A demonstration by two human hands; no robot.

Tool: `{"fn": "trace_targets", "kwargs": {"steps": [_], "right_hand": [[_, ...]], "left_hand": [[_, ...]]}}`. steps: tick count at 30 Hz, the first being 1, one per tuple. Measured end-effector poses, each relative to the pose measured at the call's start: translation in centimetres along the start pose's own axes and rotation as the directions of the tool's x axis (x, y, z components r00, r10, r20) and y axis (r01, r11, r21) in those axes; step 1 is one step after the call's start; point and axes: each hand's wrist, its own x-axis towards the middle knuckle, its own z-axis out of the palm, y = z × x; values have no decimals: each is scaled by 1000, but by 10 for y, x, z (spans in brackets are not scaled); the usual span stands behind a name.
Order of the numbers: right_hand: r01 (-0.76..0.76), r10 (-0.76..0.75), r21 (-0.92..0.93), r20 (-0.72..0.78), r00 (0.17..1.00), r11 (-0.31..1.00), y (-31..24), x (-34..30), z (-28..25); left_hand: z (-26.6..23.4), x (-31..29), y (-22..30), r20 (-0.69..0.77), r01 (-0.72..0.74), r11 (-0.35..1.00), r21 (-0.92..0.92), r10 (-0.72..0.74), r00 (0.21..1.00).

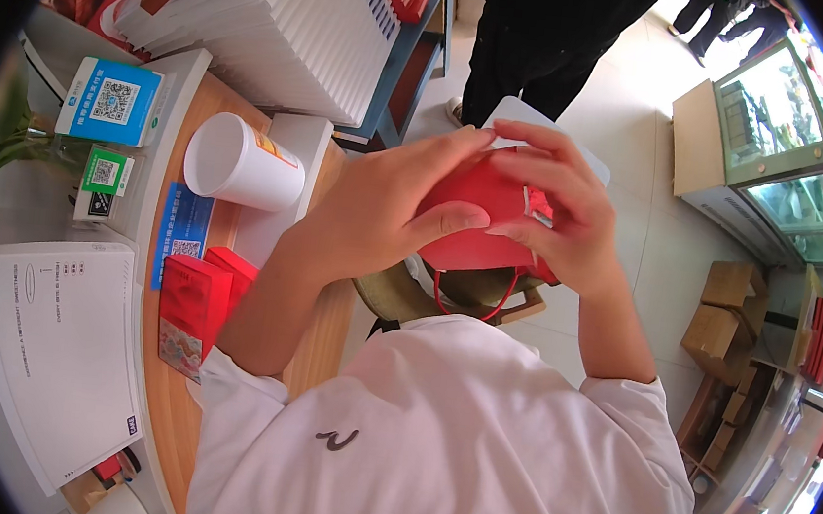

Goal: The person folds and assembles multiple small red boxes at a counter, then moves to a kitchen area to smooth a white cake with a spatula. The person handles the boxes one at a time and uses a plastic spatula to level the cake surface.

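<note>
In front of my chest a red gift bag (470,251) is held between both hands, with red cord handles hanging below it. My left hand (403,192) is closed over its left side, thumb on the near face and fingers across the top. Curled round the right side is my right hand (571,198), its thumb near the left thumb. A small silvery strip (538,210) shows under the right fingers; I cannot make out what it is. Behind the fingertips a pale, rounded flat piece (524,112) sticks out, partly hidden. A stool (383,292) stands beneath the bag.
On the wooden counter (326,318) at left are a white tub (232,161), red boxes (194,305) and code signs (115,100). White stacked boxes (275,26) rise behind. A person in black (542,32) stands ahead. Glass cabinets (776,124) and cardboard boxes (724,307) line the right.
</note>
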Motion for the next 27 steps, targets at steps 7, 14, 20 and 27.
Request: {"fn": "trace_targets", "kwargs": {"steps": [7, 14, 20, 27], "right_hand": [[-339, 333, 209, 64, 941, 917, 1, -19, 0], [-495, 482, 275, 117, 868, 824, -7, -26, 5], [-421, 420, 386, 91, 903, 821, -2, -30, 6], [-348, 339, 118, 90, 936, 930, -9, 5, -10]], "left_hand": [[-7, 1, -3, 89, 43, 999, -18, -42, 995], [-10, 2, -2, 209, 4, 998, 63, -17, 978], [-13, 4, 0, 293, 16, 988, 152, -60, 954], [-1, 13, -5, -134, -108, 950, 291, 153, 979]]}}
